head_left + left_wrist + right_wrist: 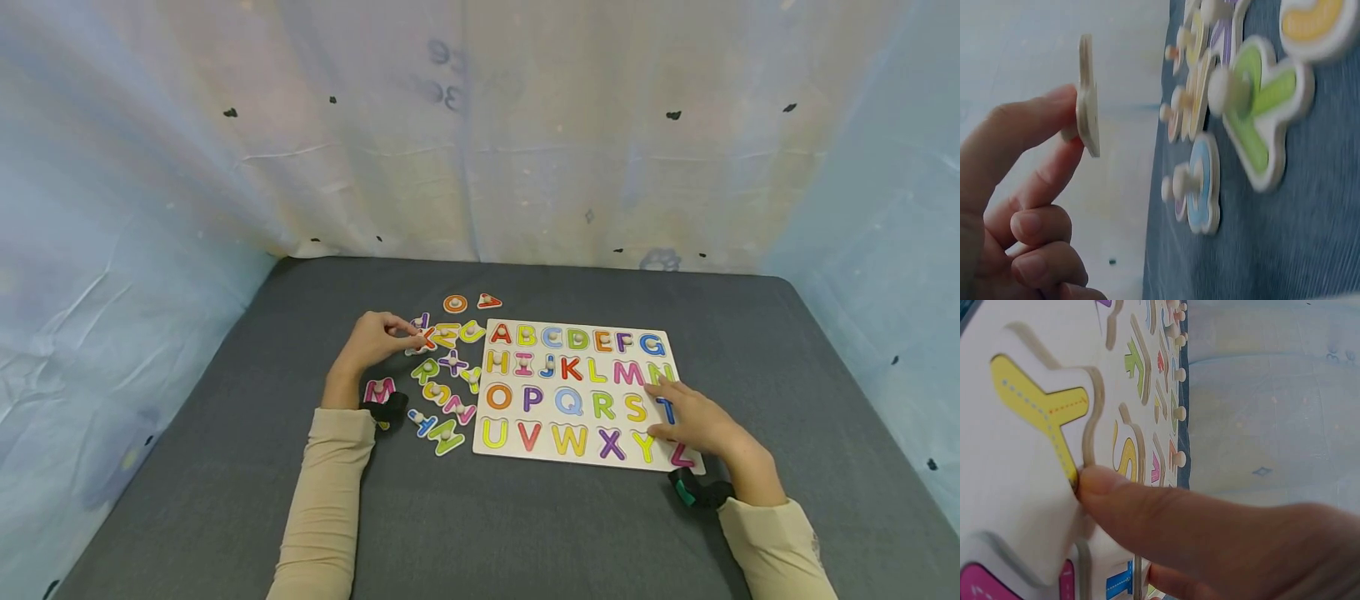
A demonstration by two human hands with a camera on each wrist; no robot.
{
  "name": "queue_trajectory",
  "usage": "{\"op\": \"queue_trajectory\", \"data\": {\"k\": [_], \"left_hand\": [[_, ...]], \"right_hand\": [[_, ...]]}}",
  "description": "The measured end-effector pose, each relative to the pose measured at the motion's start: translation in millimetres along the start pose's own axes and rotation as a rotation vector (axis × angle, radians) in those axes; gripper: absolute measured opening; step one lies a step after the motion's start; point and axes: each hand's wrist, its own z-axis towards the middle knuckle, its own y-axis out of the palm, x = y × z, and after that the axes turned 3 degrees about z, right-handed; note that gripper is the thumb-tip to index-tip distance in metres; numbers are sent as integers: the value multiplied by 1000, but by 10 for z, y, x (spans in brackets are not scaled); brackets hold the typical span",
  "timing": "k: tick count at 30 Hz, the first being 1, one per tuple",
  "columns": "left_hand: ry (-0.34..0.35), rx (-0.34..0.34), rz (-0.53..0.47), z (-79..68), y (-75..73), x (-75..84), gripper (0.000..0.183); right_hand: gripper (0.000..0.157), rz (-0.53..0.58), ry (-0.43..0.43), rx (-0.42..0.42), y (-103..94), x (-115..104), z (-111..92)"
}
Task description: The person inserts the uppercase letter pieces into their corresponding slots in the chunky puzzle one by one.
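Between thumb and fingertips my left hand [372, 340] pinches the knob of a red letter K piece [427, 337], raised over the loose letters. The left wrist view shows this letter piece [1088, 103] edge-on, its coloured face hidden. The white alphabet puzzle board [480, 433] lies flat to the right. Knobbed pieces sit in several slots of its upper rows, while the K slot [571, 368] shows its printed red recess. My right hand [701, 421] rests on the board's right side with fingers extended, the thumb [1100, 481] touching the foot of the yellow Y recess [1041, 406].
Loose knobbed letters crowd the cloth left of the board, among them a green R [425, 371], a pink M [379, 389] and a yellow S [436, 392]. An orange O [454, 304] and a red V [489, 301] lie behind. A curtain [480, 167] hangs beyond the dark table [570, 533].
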Motion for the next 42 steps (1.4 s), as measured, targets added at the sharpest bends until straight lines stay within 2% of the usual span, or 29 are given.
{"op": "queue_trajectory", "data": {"k": [10,18,27,30,35,42], "left_hand": [[9,17,-34,-8,164,252,27],[20,3,-111,16,409,447,24],[33,23,-185,24,686,655,23],[13,16,-194,23,812,722,24],[-70,10,-216,22,988,838,26],[-161,-17,-229,39,1148,1018,24]], "right_hand": [[76,0,-4,-3,4,2,11],[77,1,-3,-7,-2,0,12],[80,29,-2,7,22,57,35],[81,28,-4,9,37,69,43],[80,27,2,1,37,49,41],[78,18,7,-2,17,32,46]]}}
